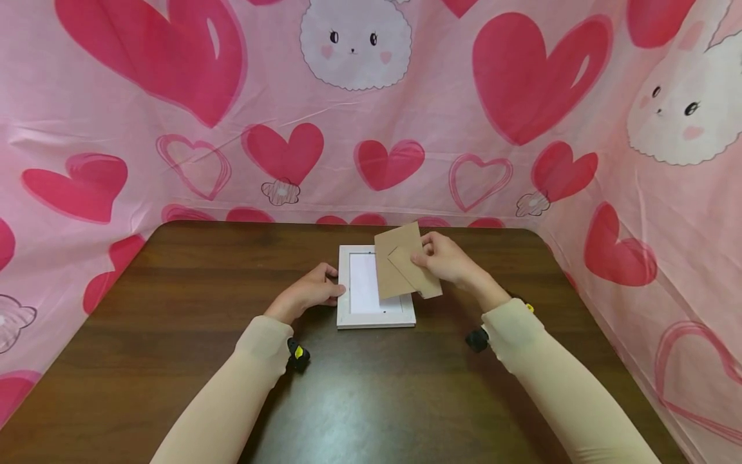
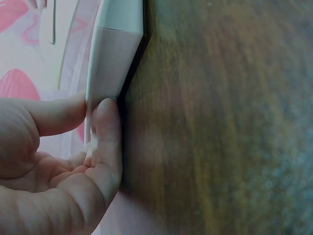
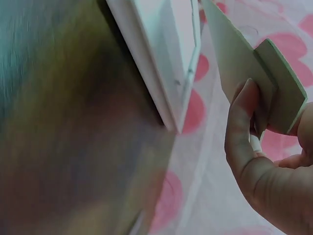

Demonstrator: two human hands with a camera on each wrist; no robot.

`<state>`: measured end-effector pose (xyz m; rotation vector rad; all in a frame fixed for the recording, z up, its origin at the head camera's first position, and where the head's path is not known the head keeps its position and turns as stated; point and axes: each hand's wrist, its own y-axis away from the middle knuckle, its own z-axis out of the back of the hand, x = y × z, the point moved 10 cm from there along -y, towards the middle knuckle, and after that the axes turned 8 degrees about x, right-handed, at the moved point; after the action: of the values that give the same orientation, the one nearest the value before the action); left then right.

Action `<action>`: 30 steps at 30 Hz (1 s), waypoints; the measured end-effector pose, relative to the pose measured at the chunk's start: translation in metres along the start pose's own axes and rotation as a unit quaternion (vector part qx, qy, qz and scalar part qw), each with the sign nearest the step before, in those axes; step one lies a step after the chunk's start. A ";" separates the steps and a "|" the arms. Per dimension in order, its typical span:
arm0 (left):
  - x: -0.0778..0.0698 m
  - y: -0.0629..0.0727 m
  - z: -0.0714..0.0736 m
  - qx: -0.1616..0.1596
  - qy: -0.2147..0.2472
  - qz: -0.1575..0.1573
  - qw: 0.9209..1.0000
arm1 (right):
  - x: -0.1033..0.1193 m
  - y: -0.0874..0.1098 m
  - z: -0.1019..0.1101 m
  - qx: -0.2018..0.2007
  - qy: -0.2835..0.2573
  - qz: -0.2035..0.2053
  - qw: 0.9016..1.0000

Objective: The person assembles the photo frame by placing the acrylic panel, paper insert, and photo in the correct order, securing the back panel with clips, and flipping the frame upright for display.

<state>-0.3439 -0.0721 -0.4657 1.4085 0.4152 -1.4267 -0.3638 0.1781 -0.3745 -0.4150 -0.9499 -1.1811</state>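
Observation:
A white picture frame lies face down on the table, with a white sheet showing in its recess. My left hand holds the frame's left side, thumb at the upper edge and a finger along the outer wall, as the left wrist view shows. Over the frame's right half, my right hand pinches a brown backing board by its right edge. The board is tilted and raised above the frame, hiding part of the recess. In the right wrist view, a stand flap sticks out from the board.
The dark wooden table extends around the frame on all sides. A pink cloth printed with hearts and rabbits hangs behind the table and along both sides. A black strap device sits at the left wrist, another at the right.

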 end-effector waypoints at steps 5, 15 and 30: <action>0.000 0.001 0.000 -0.002 0.004 -0.005 1.000 | -0.003 -0.008 -0.023 0.000 -0.028 -0.009 1.000; -0.001 -0.001 -0.001 -0.003 0.014 -0.010 1.000 | -0.012 -0.017 -0.051 0.014 -0.067 -0.013 0.998; -0.004 0.002 -0.001 -0.006 0.013 -0.008 1.000 | -0.016 -0.021 -0.059 0.009 -0.041 -0.025 0.999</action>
<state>-0.3426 -0.0705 -0.4615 1.4179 0.4509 -1.4180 -0.3603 0.1371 -0.4249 -0.4301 -1.0458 -1.2066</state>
